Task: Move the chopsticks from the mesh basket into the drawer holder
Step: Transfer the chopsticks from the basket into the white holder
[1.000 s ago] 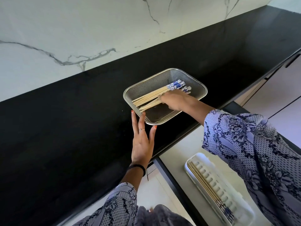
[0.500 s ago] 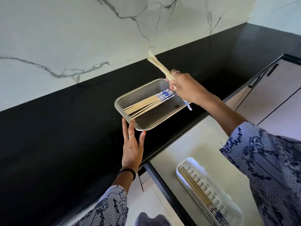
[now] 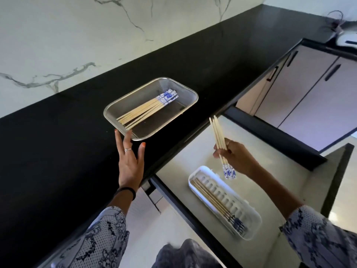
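Observation:
A steel mesh basket [image 3: 190, 92] sits on the black counter with several wooden chopsticks [image 3: 144, 111], blue-patterned at their tops, lying inside. My left hand [image 3: 130, 161] rests flat on the counter, fingers spread, fingertips touching the basket's near corner. My right hand [image 3: 236, 157] hovers over the open drawer, shut on a small bunch of chopsticks [image 3: 219, 137] with tips up and blue ends down, just above the far end of the white holder [image 3: 249, 213]. Several chopsticks [image 3: 212, 202] lie along the holder's left side.
The black counter [image 3: 58, 151] runs along a marble wall. The open drawer [image 3: 270, 161] has a pale floor and dark rims. Cabinet doors with dark handles [image 3: 332, 72] stand at the right. A white object [image 3: 347, 38] sits at the counter's far corner.
My right hand lifted a bunch of chopsticks out of the basket and carried it down and right, over the drawer holder. My left hand stayed at the basket's corner.

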